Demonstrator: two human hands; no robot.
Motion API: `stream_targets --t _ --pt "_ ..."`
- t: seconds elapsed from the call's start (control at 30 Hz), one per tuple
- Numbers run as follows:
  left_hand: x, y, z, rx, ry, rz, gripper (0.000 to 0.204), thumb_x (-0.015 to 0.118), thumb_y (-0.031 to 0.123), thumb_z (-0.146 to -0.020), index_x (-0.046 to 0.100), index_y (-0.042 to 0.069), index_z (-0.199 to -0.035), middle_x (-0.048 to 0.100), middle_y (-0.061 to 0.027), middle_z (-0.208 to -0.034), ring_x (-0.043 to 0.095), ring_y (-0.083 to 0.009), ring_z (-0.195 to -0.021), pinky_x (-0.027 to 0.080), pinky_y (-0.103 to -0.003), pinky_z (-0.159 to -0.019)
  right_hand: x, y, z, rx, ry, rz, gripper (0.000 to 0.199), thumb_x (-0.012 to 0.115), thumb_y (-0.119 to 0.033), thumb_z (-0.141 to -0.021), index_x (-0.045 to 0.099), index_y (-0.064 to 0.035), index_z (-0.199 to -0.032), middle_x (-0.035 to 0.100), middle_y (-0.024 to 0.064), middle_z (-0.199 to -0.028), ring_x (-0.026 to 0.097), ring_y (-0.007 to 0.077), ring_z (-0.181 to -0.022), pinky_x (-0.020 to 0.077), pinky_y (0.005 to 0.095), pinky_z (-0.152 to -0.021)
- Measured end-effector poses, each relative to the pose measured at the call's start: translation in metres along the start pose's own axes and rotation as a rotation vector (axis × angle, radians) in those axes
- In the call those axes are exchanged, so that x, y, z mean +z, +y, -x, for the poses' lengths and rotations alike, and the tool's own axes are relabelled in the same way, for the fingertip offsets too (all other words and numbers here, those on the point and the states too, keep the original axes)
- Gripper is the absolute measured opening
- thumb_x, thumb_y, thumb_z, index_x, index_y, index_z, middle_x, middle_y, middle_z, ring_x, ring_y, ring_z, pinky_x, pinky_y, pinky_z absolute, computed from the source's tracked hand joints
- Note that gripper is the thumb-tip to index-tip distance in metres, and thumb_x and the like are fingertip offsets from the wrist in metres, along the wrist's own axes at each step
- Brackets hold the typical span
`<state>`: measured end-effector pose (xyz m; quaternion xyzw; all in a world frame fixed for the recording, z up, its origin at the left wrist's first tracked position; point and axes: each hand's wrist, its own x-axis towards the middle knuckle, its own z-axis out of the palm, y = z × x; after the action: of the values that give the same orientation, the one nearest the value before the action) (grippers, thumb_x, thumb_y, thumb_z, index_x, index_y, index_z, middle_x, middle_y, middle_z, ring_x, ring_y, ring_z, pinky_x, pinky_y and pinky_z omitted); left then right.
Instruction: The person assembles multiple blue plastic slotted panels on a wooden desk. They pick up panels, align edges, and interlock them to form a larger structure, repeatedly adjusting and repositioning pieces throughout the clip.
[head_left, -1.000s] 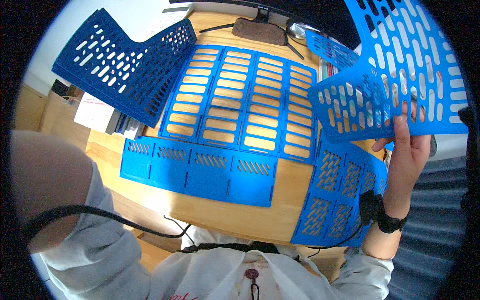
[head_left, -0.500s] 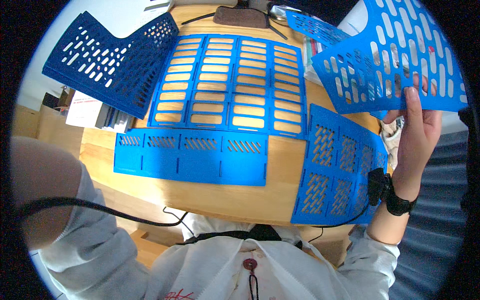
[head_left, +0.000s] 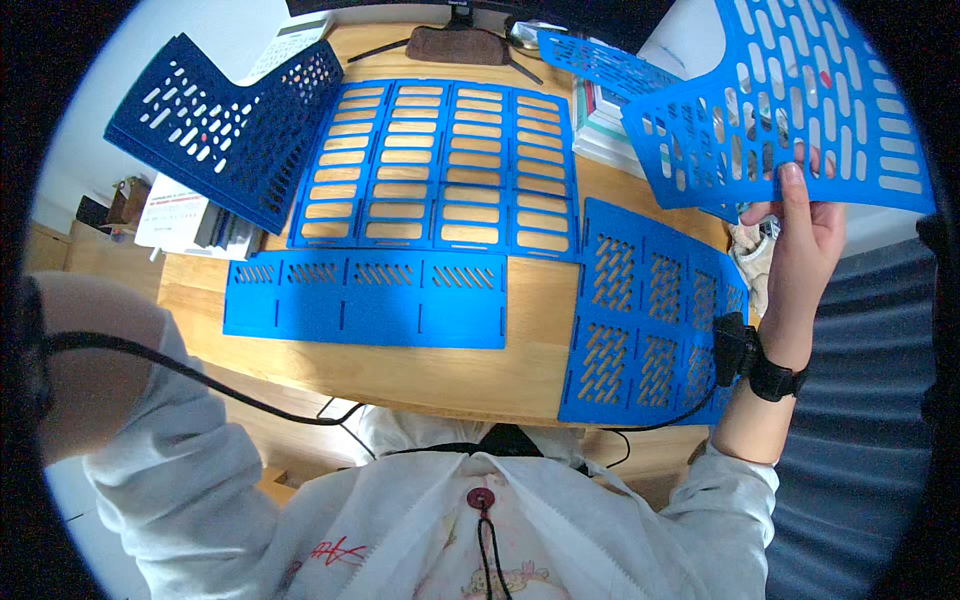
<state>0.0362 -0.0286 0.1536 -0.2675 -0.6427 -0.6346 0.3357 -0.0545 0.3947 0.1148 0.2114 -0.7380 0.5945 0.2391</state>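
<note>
With the thumb in front and fingers behind, my right hand [head_left: 812, 225] grips the lower edge of a blue perforated side panel [head_left: 800, 85] with a curved cut-out, lifted over the right of the table. Another blue slotted panel [head_left: 600, 65] lies behind it on books. Only my left forearm [head_left: 105, 370] shows at the far left; that hand is out of the picture. Flat on the table are a large blue grid panel [head_left: 443, 165], a blue strip panel [head_left: 385, 318] in front of it, and a blue panel with slanted slots [head_left: 635, 320] to the right.
Dark blue perforated side panels [head_left: 215, 135] rest on books [head_left: 190, 225] at the left. Books [head_left: 605, 130] stand at the back right, near a monitor stand [head_left: 460, 44]. A black cable [head_left: 230, 385] runs from my left arm, another from my right wrist. The wooden table [head_left: 450, 380] ends before my lap.
The view has shifted slightly, so the flat panels sit a little differently in it. My right hand still holds the blue side panel, its tilt slightly changed.
</note>
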Motion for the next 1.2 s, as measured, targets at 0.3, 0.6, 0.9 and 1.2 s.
stream_targets --t 0.3,0.6,0.9,1.2 --pt "0.024 -0.004 -0.015 0.0 -0.155 0.443 0.069 0.041 0.049 -0.085 0.033 -0.001 -0.132 0.036 -0.0179 -0.135 0.037 -0.0293 -0.124 0.026 -0.042 -0.104 0.008 0.015 0.003 0.076 -0.023 -0.051 0.028 0.052 -0.01 -0.089 0.046 0.0008 -0.114 0.058 0.0084 -0.092 0.057 0.0122 -0.052 0.0472 0.0219 -0.047" --pt "0.08 -0.048 0.023 -0.674 -0.146 0.299 0.036 0.054 0.02 -0.087 0.048 0.001 -0.117 0.055 -0.0065 -0.112 0.052 -0.0151 -0.107 0.039 -0.027 -0.092 0.032 0.021 0.004 0.296 -0.231 -0.16 0.034 0.052 -0.012 -0.089 0.042 0.001 -0.119 0.057 0.0057 -0.095 0.055 0.0104 -0.056 0.0467 0.0208 -0.046" --pt "0.033 -0.049 0.047 -0.197 0.264 -0.37 0.027 0.054 0.006 -0.084 0.053 0.006 -0.111 0.054 -0.0031 -0.1 0.052 -0.0109 -0.092 0.043 -0.023 -0.079 0.063 0.011 0.009 0.526 -0.47 -0.265 0.036 0.054 -0.013 -0.088 0.042 0.0 -0.12 0.054 0.007 -0.102 0.057 0.0108 -0.072 0.0472 0.0219 -0.041" --pt "-0.003 -0.038 0.052 -0.092 0.523 -1.078 0.038 0.061 0.009 -0.077 0.05 0.005 -0.113 0.05 -0.0068 -0.094 0.048 -0.0125 -0.074 0.043 -0.025 -0.062 0.094 0.04 0.022 0.736 -0.735 -0.464 0.023 0.053 -0.015 -0.089 0.049 -0.0036 -0.109 0.059 0.0023 -0.081 0.057 0.0083 -0.056 0.0464 0.0186 -0.041"
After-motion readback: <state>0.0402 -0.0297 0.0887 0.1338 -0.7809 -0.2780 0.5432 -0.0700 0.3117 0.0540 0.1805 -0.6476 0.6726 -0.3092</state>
